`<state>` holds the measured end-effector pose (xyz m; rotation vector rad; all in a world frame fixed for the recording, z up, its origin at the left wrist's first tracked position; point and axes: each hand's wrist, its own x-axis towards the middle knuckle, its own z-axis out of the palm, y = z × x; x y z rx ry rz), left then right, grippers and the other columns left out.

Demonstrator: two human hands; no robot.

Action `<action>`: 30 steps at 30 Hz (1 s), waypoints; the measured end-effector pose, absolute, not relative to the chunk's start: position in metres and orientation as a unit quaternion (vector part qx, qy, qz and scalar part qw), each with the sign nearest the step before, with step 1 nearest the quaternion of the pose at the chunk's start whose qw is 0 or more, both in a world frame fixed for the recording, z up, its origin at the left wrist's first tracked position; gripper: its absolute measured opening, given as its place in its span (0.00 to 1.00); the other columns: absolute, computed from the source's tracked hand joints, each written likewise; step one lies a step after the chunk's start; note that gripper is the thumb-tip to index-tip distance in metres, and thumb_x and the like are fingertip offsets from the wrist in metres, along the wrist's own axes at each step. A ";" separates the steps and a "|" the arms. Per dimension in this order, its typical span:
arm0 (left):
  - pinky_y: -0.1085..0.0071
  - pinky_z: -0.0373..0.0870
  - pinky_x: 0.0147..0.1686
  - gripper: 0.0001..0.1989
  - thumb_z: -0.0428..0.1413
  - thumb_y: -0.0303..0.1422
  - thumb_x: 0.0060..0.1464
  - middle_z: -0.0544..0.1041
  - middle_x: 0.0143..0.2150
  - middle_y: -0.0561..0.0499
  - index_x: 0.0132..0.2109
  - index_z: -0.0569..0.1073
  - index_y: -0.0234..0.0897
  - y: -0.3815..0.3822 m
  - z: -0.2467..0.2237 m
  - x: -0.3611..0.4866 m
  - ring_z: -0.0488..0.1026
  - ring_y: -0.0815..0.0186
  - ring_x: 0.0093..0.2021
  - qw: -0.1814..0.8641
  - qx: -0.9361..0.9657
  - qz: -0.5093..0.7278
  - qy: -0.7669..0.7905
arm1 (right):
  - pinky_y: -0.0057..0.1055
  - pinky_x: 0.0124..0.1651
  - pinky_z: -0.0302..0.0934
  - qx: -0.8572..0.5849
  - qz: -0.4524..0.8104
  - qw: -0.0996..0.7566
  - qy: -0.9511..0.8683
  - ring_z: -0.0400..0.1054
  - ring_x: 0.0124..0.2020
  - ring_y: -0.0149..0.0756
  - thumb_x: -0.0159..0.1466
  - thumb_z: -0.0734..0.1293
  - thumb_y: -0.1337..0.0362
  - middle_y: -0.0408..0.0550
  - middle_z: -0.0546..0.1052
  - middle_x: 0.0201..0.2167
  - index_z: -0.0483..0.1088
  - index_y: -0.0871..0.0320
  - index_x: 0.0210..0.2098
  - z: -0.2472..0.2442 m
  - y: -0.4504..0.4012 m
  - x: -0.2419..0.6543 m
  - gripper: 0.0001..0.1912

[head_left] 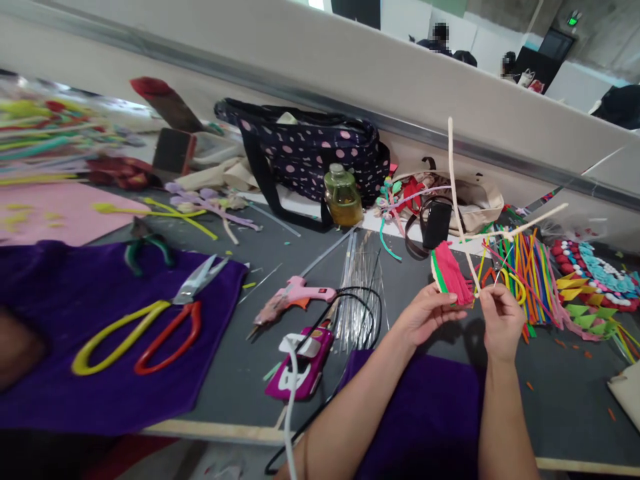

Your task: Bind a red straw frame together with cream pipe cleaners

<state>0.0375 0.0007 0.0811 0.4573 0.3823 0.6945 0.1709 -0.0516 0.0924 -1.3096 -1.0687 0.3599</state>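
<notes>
Left hand (433,317) grasping a pink-and-green bundle (451,270); right hand (503,325) pinching the near end of a cream pipe cleaner (454,180). Both held over the worktop (235,395), right side. Pipe cleaner: long axis near to far, far tip leaning left. Bundle slants from far left to near right.

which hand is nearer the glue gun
Left. The left hand is off to the right of the glue gun, not touching it; the right hand is farther right, beyond the left one.
</notes>
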 end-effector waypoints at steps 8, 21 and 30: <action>0.69 0.75 0.37 0.18 0.68 0.29 0.38 0.81 0.38 0.42 0.39 0.78 0.28 0.002 0.081 0.037 0.78 0.63 0.34 0.860 0.272 0.369 0.225 | 0.28 0.32 0.60 -0.596 0.234 0.616 -0.459 0.65 0.26 0.31 0.58 0.68 0.57 0.41 0.71 0.24 0.69 0.57 0.29 0.088 -0.048 0.171 0.09; 0.67 0.73 0.36 0.20 0.70 0.32 0.33 0.81 0.34 0.45 0.37 0.78 0.31 0.004 0.078 0.038 0.77 0.64 0.31 0.812 0.287 0.425 0.279 | 0.30 0.35 0.61 -0.601 0.200 0.593 -0.498 0.66 0.30 0.33 0.59 0.67 0.57 0.43 0.71 0.27 0.69 0.56 0.29 0.081 -0.045 0.167 0.09; 0.71 0.72 0.34 0.13 0.69 0.32 0.36 0.79 0.31 0.48 0.32 0.79 0.30 0.001 0.080 0.042 0.75 0.67 0.30 0.754 0.357 0.474 0.281 | 0.31 0.36 0.61 -0.606 0.193 0.599 -0.487 0.66 0.31 0.34 0.59 0.67 0.58 0.43 0.72 0.28 0.69 0.56 0.29 0.076 -0.044 0.167 0.09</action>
